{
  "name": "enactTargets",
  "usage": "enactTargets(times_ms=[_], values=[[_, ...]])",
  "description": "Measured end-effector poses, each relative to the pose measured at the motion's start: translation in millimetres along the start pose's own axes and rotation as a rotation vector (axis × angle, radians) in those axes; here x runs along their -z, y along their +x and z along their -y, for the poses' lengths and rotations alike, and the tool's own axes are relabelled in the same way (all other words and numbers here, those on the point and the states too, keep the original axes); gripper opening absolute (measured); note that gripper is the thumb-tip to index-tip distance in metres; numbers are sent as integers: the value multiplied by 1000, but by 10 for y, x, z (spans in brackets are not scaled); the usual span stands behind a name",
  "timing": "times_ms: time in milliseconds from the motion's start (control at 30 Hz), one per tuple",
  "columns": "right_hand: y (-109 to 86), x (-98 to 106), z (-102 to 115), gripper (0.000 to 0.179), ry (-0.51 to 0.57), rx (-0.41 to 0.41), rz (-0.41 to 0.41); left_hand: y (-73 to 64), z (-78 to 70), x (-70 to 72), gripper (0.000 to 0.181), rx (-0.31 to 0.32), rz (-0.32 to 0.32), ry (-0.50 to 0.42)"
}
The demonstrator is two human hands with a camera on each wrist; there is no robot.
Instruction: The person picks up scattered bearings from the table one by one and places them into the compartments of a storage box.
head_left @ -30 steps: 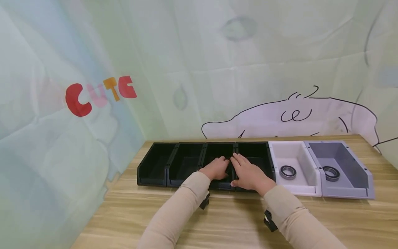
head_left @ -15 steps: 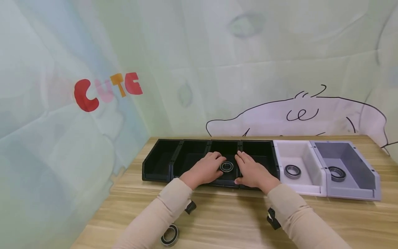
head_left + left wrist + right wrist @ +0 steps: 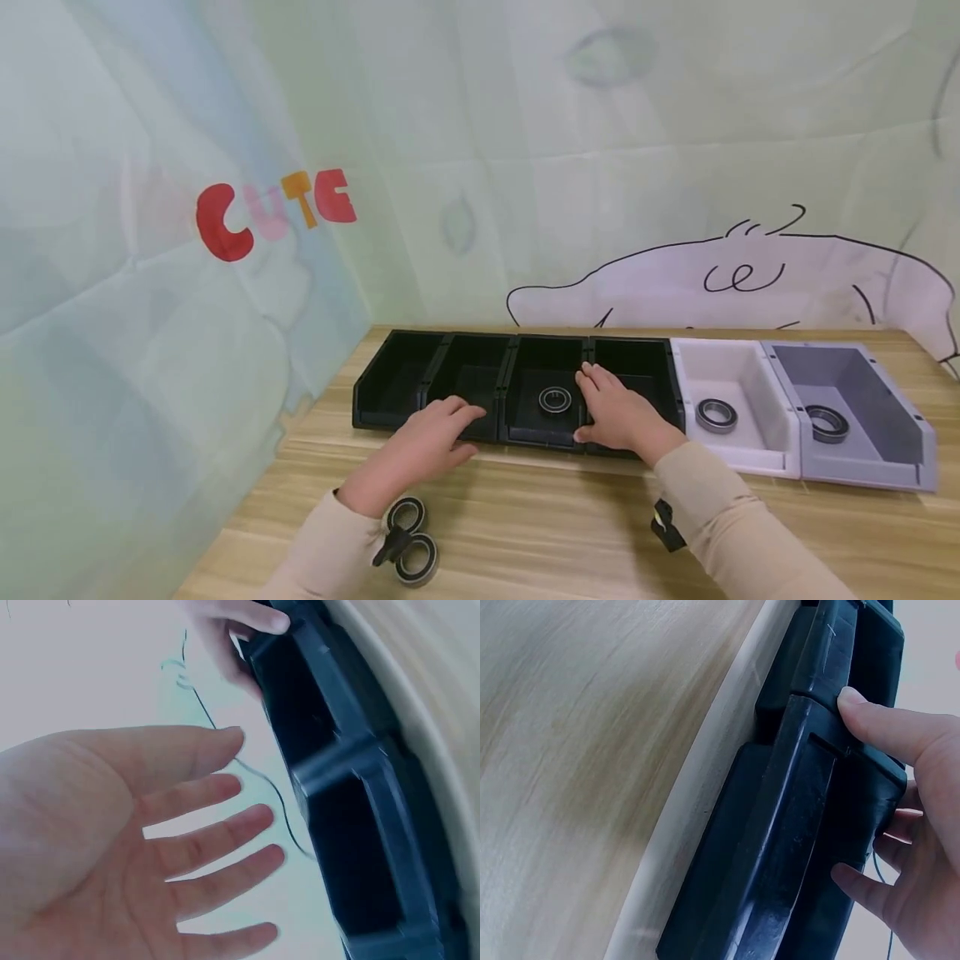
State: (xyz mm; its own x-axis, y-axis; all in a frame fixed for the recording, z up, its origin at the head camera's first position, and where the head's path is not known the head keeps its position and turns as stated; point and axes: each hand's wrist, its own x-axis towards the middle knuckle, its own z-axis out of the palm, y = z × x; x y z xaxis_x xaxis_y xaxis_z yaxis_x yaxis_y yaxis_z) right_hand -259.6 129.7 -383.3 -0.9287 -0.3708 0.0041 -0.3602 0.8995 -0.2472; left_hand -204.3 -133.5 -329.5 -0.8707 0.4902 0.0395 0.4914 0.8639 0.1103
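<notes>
A ball bearing (image 3: 555, 400) lies flat inside the third black bin (image 3: 542, 435) from the left. My left hand (image 3: 420, 446) is apart from it, over the front of the second black bin (image 3: 471, 379). The left wrist view shows its palm and spread fingers, holding nothing. My right hand (image 3: 618, 414) rests on the divider between the third and fourth black bins. In the right wrist view its thumb (image 3: 877, 724) touches the front corner of a bin, and some fingers are partly hidden behind the bin wall.
One bearing (image 3: 717, 415) lies in the white bin (image 3: 750, 461), another (image 3: 828, 423) in the grey bin (image 3: 870, 475). Two more bearings, a rear one (image 3: 407, 512) and a front one (image 3: 417, 560), sit on the wooden table (image 3: 540, 533) by my left wrist. A printed cloth (image 3: 465, 125) hangs behind.
My left hand has drawn out of the third black bin, moving left and toward me, leaving a bearing there. The right hand stays on the divider. Bearings on the table have come into view.
</notes>
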Motion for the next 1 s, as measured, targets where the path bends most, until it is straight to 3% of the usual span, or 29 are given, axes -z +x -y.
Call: enactTargets(times_ms=[133, 233, 367, 533, 700, 833, 1000], values=[[-5, 1, -18, 87, 5, 6, -10, -272, 165, -29, 40, 43, 63, -87], [-6, 8, -33, 87, 8, 10, -11, -399, 286, -91, 37, 88, 98, -128], [-17, 5, -33, 86, 20, 17, -11, -519, 407, -180, 37, 121, 147, -163], [-16, -17, -10, 86, 32, 26, -8, -678, 506, -312, 45, 117, 245, -199], [-6, -32, -14, 87, 24, 27, -10, -736, 535, -418, 50, 146, 275, -248], [1, -31, -30, 87, 23, 22, -23, -707, 548, -463, 42, 142, 248, -260], [6, -36, -36, 87, 33, 21, -19, -669, 551, -538, 23, 131, 128, -232]])
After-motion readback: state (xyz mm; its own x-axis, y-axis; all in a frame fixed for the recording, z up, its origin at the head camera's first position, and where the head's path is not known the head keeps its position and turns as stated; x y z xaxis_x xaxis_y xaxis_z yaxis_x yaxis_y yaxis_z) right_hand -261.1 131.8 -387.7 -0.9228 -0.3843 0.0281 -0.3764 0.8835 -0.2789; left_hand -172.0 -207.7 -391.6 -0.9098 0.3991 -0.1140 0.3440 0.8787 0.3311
